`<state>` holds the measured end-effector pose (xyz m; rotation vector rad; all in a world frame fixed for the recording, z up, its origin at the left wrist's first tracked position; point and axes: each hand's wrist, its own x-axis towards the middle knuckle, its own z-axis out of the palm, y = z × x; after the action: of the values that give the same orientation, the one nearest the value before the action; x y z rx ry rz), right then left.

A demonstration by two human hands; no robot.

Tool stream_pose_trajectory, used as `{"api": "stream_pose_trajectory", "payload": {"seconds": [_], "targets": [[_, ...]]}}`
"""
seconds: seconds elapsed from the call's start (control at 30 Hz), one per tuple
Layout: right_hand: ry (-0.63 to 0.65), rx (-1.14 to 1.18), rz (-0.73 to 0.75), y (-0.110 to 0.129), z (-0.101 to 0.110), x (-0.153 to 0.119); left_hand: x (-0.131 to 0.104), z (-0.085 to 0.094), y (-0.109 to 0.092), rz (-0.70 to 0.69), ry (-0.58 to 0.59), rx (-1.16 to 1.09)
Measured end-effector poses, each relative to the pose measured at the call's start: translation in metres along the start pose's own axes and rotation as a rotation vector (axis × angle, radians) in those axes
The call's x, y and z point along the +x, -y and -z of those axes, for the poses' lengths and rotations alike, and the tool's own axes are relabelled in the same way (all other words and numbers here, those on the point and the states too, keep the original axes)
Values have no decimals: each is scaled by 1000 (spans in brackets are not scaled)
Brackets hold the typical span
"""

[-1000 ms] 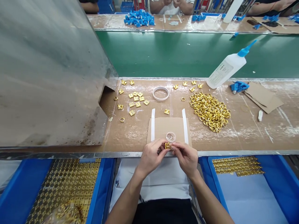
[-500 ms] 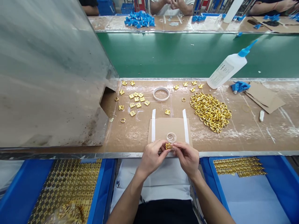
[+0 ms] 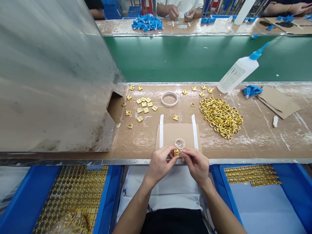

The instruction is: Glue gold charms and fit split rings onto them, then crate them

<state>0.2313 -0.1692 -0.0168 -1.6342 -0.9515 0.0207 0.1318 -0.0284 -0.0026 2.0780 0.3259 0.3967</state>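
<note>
In the head view, my left hand (image 3: pixel 159 165) pinches a small gold square piece (image 3: pixel 176 152) between thumb and fingers, just above the table's front edge. My right hand (image 3: pixel 198 165) is closed beside it, fingertips pressed together at the piece's right side. Something thin seems to stick out of those fingertips, too small to make out. Right behind the piece lies a small clear round dish (image 3: pixel 180 143) on a cardboard pad (image 3: pixel 179 132) with white tape strips. A single gold square piece (image 3: pixel 175 117) lies beyond the pad.
Gold rings (image 3: pixel 221 118) are heaped at right, near a tilted white bottle (image 3: pixel 237 74) with a blue nozzle. Several gold squares (image 3: pixel 144 104) and a white hoop (image 3: pixel 169 98) lie left. A metal housing (image 3: pixel 53 78) blocks the left. Blue trays (image 3: pixel 114 182) flank my lap. A co-worker's hands (image 3: pixel 173 13) show opposite.
The view has shifted slightly. My hands keep nearly the same pose around the gold square piece. Across the belt, the co-worker's hands have moved apart and lower.
</note>
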Motion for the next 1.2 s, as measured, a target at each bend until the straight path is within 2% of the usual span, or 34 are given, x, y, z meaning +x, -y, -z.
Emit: {"api": "stream_pose_trajectory", "payload": {"seconds": [0.2,0.5,1.2], "targets": [[4,-49,67,0,0,1,0,0,-1,-5,-12,3],[9,-87,90,-1,0,0,-1,0,0,-4,-9,-1],[-8,-59,54,1,0,2,-2,0,0,23,0,-4]]}}
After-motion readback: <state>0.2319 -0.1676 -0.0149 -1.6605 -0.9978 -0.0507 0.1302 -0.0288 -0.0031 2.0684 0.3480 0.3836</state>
